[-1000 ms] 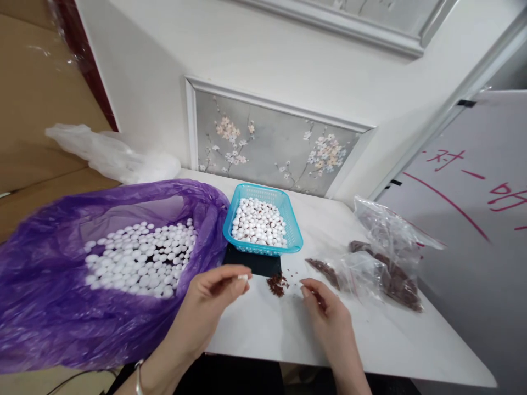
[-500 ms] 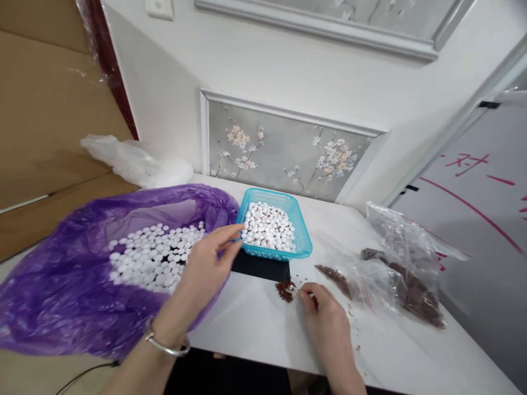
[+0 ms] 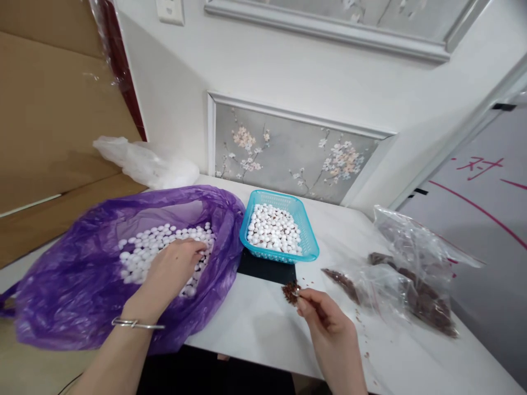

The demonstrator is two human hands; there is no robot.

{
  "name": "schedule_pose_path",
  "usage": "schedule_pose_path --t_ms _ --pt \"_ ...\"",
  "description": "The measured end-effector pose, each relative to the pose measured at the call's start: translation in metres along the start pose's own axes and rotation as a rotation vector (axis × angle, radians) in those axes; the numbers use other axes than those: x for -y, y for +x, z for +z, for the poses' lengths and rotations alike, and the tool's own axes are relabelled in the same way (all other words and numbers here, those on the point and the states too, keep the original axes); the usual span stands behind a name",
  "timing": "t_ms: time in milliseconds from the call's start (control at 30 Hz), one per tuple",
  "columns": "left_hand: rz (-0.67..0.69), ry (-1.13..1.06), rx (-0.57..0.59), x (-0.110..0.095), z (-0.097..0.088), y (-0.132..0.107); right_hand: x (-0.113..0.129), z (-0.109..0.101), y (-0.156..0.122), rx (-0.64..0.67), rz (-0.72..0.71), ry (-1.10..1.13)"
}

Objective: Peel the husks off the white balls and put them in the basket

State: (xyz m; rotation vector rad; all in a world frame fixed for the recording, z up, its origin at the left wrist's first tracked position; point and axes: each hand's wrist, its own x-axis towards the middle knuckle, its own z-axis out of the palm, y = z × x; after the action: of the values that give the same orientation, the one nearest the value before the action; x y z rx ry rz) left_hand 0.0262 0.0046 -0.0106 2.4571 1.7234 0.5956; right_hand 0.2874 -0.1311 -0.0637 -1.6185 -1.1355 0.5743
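My left hand (image 3: 176, 267) reaches into the purple plastic bag (image 3: 78, 296), over a heap of small white balls (image 3: 144, 247). Its fingertips are drawn together at the balls, and whatever they pinch is hidden. Over a small pile of reddish-brown flakes (image 3: 289, 292) on the table, my right hand (image 3: 327, 323) is closed, thumb against index finger. A tiny pale, shiny bit shows at those fingertips, too small to name. Between and beyond the hands stands a turquoise plastic basket (image 3: 312, 249) holding many white balls (image 3: 274, 227), with brown specks among them.
A black flat piece (image 3: 265, 267) lies under the basket's front. To the right are clear plastic bags (image 3: 428, 285) of brown material, with loose flakes nearby. Crumpled white plastic (image 3: 152, 167) lies at the back left, beside cardboard (image 3: 53, 109). A whiteboard (image 3: 486, 208) leans at the right.
My left hand has moved left and away from the basket's edge, down to the balls in the purple bag. The right fingertips have shifted closer against the flake pile.
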Motion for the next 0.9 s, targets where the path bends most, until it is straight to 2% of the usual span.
schedule_pose_path --t_ms 67,167,300,400,467,567,667,767,900 --pt "0.014 -0.061 -0.088 -0.007 -0.002 -0.004 0.011 0.003 -0.005 0.030 0.014 0.102" --pt "0.017 -0.204 -0.225 -0.013 -0.002 -0.011 0.022 0.010 -0.008 0.084 -0.037 0.219" --pt "-0.068 -0.365 -0.255 -0.012 0.000 -0.017 0.027 0.021 -0.009 0.141 -0.107 0.270" --pt "-0.219 -0.644 -0.235 -0.015 -0.003 -0.022 0.029 0.025 -0.012 0.153 -0.022 0.340" --pt "-0.313 -1.003 -0.114 -0.025 -0.006 -0.028 0.032 0.026 -0.014 0.180 0.063 0.420" --pt "-0.423 -1.499 0.240 -0.050 -0.007 -0.042 0.041 0.025 -0.018 0.240 0.093 0.530" --pt "-0.430 -1.688 0.508 -0.075 -0.002 -0.054 0.053 0.024 -0.021 0.238 0.068 0.606" --pt "-0.344 -1.779 0.612 -0.090 0.006 -0.059 0.063 0.023 -0.025 0.207 0.081 0.646" --pt "-0.320 -1.813 0.613 -0.097 0.013 -0.057 0.068 0.023 -0.028 0.178 0.061 0.623"
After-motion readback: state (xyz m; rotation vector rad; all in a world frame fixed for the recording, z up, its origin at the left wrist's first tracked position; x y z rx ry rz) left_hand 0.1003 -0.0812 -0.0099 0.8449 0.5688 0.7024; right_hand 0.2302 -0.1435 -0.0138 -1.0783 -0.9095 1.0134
